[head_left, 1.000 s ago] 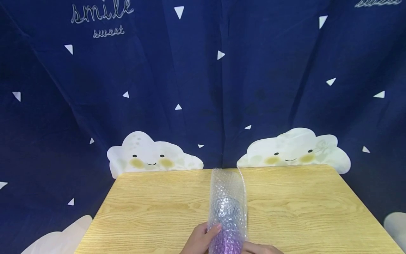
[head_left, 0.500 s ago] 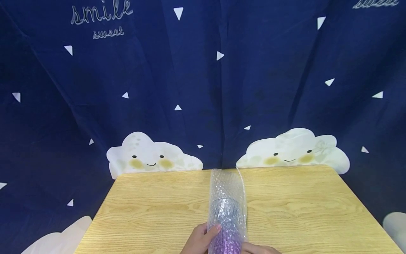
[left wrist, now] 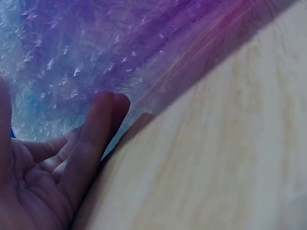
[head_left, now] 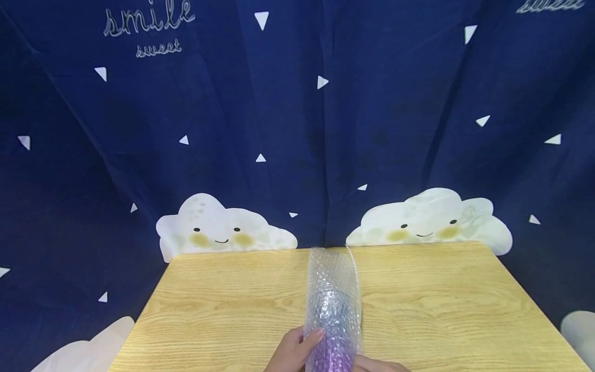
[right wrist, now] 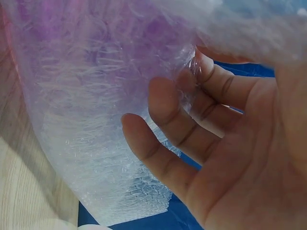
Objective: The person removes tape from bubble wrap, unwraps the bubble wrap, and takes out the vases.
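A bottle-shaped item [head_left: 332, 351], purple below and bluish towards its far end, lies rolled in clear bubble wrap [head_left: 327, 266]. The wrap blurs its exact kind. From the left side my left hand [head_left: 293, 351] grips the roll, thumb on top; the left wrist view has its fingers [left wrist: 91, 129] against the wrapped side. At the lower right of the roll is my right hand [head_left: 378, 365], partly cut off by the frame. In the right wrist view its thumb and forefinger pinch the wrap's edge, and the other fingers [right wrist: 180, 127] are bent beside the sheet.
The wrap's far end reaches the back edge of the light wooden table [head_left: 223, 294]. Behind the table hangs a dark blue curtain [head_left: 209, 170] printed with clouds and white triangles. Its loose right edge curls along the roll.
Almost nothing differs. My right hand has shifted very slightly left along the wrap's edge; the left hand and the roll hold their place.
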{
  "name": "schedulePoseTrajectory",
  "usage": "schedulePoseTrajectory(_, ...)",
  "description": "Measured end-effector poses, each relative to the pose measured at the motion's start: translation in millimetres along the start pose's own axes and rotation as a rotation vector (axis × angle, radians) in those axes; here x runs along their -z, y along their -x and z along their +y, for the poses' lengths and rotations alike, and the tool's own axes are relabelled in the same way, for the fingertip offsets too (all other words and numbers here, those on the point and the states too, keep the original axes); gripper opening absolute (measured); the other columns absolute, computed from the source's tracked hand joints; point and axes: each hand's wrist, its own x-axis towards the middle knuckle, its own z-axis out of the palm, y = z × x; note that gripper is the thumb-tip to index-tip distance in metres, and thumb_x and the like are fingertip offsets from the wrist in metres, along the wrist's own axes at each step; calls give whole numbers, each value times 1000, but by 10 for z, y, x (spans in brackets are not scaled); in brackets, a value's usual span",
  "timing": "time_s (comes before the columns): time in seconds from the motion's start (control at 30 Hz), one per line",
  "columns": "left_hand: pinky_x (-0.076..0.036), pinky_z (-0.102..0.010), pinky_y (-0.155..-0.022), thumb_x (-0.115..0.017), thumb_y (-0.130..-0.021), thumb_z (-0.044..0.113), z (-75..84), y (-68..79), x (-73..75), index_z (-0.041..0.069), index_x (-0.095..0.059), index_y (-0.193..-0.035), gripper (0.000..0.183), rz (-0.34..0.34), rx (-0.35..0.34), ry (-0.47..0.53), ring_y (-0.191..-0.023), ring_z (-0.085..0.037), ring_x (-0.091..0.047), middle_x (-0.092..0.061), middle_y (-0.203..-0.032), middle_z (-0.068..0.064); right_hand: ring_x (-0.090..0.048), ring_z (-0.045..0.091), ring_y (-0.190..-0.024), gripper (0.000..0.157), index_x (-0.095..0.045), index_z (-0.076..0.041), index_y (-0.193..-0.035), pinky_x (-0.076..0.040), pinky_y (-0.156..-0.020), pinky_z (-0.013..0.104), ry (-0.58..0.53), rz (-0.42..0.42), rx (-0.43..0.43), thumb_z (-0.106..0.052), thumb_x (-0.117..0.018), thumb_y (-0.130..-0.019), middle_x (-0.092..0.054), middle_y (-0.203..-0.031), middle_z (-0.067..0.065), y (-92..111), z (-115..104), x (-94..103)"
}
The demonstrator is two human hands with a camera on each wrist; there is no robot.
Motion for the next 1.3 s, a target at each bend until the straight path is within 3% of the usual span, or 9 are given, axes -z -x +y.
schedulePoseTrajectory(0.17, -63, -41, -79, -50, -99, 44, -9, 1, 2, 7, -59, -128, 48, 0, -3, 9, -95, -28, -73, -73, -109, -14, -34, -18, -75, 9, -54, -20, -90, -26, -65, -11, -74, -16, 51, -23, -63, -90, -47, -78, -15, -15, 23, -2)
schedulePoseTrajectory(0.3, -63, -40, -79, -50, -99, 43, -12, -3, 5, 6, -59, -128, 48, 2, -5, 10, -95, -27, -73, -73, -108, -15, -35, -20, -78, 8, -52, -16, -95, -33, -63, -9, -294, -39, -4, -14, -59, -92, -49, -77, -9, 1, 22, -7)
schedulePoseTrajectory(0.53, -63, -40, -79, -51, -99, 44, -14, -6, 3, 6, -60, -127, 48, 7, -1, 6, -94, -27, -73, -74, -108, -14, -37, -21, -81, 9, -53, -18, -98, -37, -64, -8, -340, -37, -62, -14, -60, -92, -51, -80, -10, 21, -1, -8)
schedulePoseTrajectory(0.67, -63, -40, -79, -51, -99, 44, -14, -5, 3, 7, -60, -127, 47, 8, 0, 1, -94, -27, -73, -74, -108, -14, -41, -21, -82, 11, -53, -17, -99, -44, -61, 0, -508, -72, -150, -9, -57, -93, -54, -80, -3, 48, 8, 2)
schedulePoseTrajectory(0.8, -63, -40, -79, -51, -99, 44, -11, -3, 2, 8, -60, -127, 47, 7, 1, 0, -95, -27, -73, -74, -108, -14, -40, -21, -80, 10, -53, -18, -97, -42, -62, -2, -472, -75, -138, -10, -58, -93, -53, -80, -5, 49, 24, 11)
schedulePoseTrajectory(0.93, -63, -40, -79, -51, -98, 45, -3, -1, -1, 8, -60, -127, 48, 16, 6, -8, -94, -27, -73, -74, -108, -14, -35, -23, -76, 11, -53, -22, -91, -34, -62, -8, -286, -39, -114, -14, -60, -93, -49, -76, -12, 30, 11, 12)
schedulePoseTrajectory(1.07, -64, -40, -78, -52, -98, 46, -3, -4, -1, 8, -61, -126, 48, 24, 13, -13, -93, -26, -73, -74, -107, -14, -34, -23, -71, 9, -55, -28, -87, -31, -59, -8, -200, -56, -192, -24, -61, -93, -49, -75, -17, 15, -34, 38)
schedulePoseTrajectory(1.2, -64, -39, -76, -51, -98, 46, -7, -6, 8, 8, -61, -125, 48, 28, 12, -25, -91, -26, -74, -75, -104, -13, -41, -20, -68, 7, -58, -28, -89, -36, -54, 0, -297, -117, -333, -33, -59, -94, -55, -75, -19, 11, -60, 79)
schedulePoseTrajectory(1.3, -64, -39, -75, -51, -98, 46, -8, -5, 13, 9, -62, -125, 47, 26, 14, -32, -89, -26, -74, -75, -103, -13, -44, -19, -68, 5, -57, -27, -90, -39, -53, 4, -341, -141, -403, -30, -59, -94, -57, -74, -20, 19, -55, 92)
